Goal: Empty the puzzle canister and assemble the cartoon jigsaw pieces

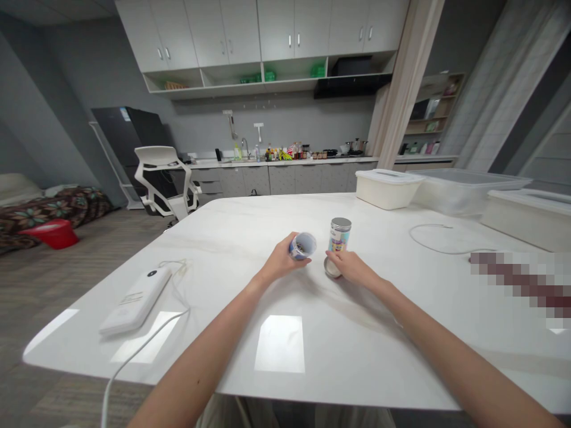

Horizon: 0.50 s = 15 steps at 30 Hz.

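Note:
My left hand point(282, 260) grips a small blue-and-white cylindrical container point(302, 246) by its side, with its open or lidded end hidden at this angle. My right hand point(351, 267) holds the lower part of a tall can with a silver lid point(339, 235) and a colourful label. The can tilts slightly, and its pale round base point(332, 269) shows beneath my fingers. Both hands are close together above the white marble table point(250, 226), a short gap between the two containers.
A white power bank point(136, 299) with a cable lies to the left on the table. A loose white cord point(446, 238) curves to the right. Plastic storage boxes point(464, 193) stand along the far right side. A person's blurred-out patch point(520, 284) covers the right edge.

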{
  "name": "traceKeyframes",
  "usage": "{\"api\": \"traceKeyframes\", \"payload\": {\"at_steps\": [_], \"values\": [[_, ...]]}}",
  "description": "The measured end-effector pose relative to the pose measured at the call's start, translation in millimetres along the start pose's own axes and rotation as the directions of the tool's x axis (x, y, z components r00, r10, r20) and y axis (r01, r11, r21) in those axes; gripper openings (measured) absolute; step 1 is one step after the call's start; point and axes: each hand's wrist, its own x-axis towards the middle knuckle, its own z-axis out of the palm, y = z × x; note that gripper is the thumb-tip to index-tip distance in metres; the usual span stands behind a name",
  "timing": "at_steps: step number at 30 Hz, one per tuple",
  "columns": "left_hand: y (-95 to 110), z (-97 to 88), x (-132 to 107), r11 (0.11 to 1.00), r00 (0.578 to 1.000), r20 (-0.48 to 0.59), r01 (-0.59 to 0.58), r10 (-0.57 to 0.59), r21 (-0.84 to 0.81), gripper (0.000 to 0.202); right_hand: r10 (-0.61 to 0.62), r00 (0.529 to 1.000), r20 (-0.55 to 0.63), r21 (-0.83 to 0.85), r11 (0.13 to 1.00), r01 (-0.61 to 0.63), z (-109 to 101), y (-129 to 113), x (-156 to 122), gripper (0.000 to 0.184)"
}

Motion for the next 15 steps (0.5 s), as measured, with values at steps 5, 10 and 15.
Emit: {"api": "traceKeyframes", "payload": {"at_steps": [5,10,15], "values": [[-7.0,-1.1,-0.8,0.999,0.997,0.06,-0.046,0.047,-0.026,0.048,-0.001,0.999,-0.037,-0.139,0.99,-0.004,8.4,3.8,-1.2,0.024],[-9.5,-1.5,-2.5,0.995,0.988,0.142,-0.055,0.066,-0.08,0.059,-0.069,0.991,-0.119,-0.302,0.953,0.03,7.9,7.3,-4.6,0.024],[-9.3,-1.5,-2.7,0.99,0.976,0.169,-0.135,0.141,-0.05,0.059,-0.032,0.984,-0.173,-0.361,0.932,-0.033,8.6,8.5,-9.3,0.026]]}}
